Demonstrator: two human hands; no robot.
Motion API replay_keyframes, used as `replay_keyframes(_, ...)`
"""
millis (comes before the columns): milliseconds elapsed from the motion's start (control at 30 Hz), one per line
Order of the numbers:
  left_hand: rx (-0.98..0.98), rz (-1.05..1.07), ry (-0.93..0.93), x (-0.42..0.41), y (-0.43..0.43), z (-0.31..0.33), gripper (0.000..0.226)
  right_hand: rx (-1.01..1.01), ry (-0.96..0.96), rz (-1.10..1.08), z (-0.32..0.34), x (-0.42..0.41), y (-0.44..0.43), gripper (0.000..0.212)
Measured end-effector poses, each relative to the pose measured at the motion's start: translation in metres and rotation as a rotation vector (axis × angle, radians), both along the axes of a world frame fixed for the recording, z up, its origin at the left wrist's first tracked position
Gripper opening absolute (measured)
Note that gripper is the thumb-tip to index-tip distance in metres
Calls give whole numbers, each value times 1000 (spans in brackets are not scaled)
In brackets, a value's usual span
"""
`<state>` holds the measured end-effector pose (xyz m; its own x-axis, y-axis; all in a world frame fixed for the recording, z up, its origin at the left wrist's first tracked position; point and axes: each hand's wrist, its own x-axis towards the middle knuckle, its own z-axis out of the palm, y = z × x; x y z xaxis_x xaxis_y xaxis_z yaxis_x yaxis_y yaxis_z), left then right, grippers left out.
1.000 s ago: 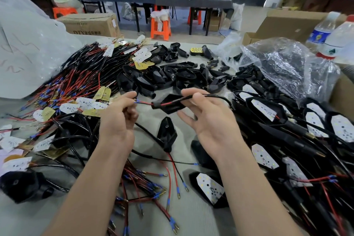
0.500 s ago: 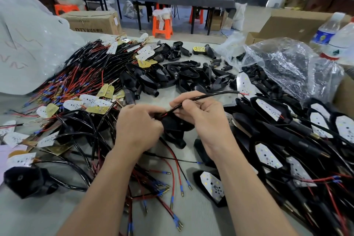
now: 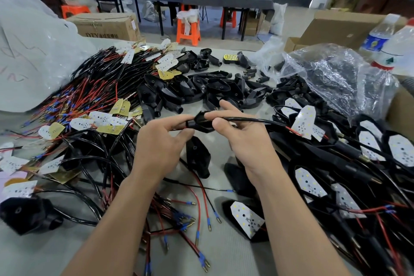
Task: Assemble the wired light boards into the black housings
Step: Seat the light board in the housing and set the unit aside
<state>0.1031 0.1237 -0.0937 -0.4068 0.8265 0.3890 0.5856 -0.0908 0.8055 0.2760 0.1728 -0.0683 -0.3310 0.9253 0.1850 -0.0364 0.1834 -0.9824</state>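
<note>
Threading cable [image 3: 246, 119] through one black housing [image 3: 202, 123], left grip [image 3: 161, 141] pinching cable, right grip [image 3: 244, 141] clamping housing; assembled units [image 3: 401, 150] piled, many loose boards [image 3: 98, 117] waiting.

The grey table [image 3: 233, 253] carries a heap of wired light boards [image 3: 89, 96] along its left side. Empty black housings [image 3: 215, 87] lie toward the far edge, fitted housings [image 3: 369, 148] down the right side, and a clear plastic bag [image 3: 336, 74] at the far right corner.

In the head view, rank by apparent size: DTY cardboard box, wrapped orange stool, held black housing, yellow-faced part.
1. DTY cardboard box
2. wrapped orange stool and held black housing, too alike to rank
3. yellow-faced part, smallest
</note>
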Motion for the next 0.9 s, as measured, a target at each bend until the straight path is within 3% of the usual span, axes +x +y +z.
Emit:
replay_keyframes(33, 30, -6, -46, 0, 1, 0, 33, 16, -22, -32, 1, 0, 0, 23)
replay_keyframes(100, 79, -26, -156, -2, 3, 1, 34, 19, -74, -64, 1, -2, -1, 45)
replay_keyframes(167, 101, -59, -270, -4, 5, 2, 34, -65, 16, -17, -1, -2, -1, 61)
replay_keyframes(267, 78, -182, -423, -4, 6, 5, 30, -293, 347, 176, 2, -4, -2, 49)
replay_keyframes(433, -12, -299, -544, 1, 3, 10, 27, -411, 509, 203, 8, -6, -5, 28)
replay_keyframes(567, -14, -148, -682, -3, 1, 15, 26, -444, 693, 34, 12, -5, -2, 26)
replay_keyframes(733, 171, 152, -1036, -19, 1, 18, 28, -387, 848, 55, 16, 12, 3, 46)
replay_keyframes(900, 227, 444, -941, -21, 7, 13, 26, -383, 849, 25, 17, 18, 5, 44)
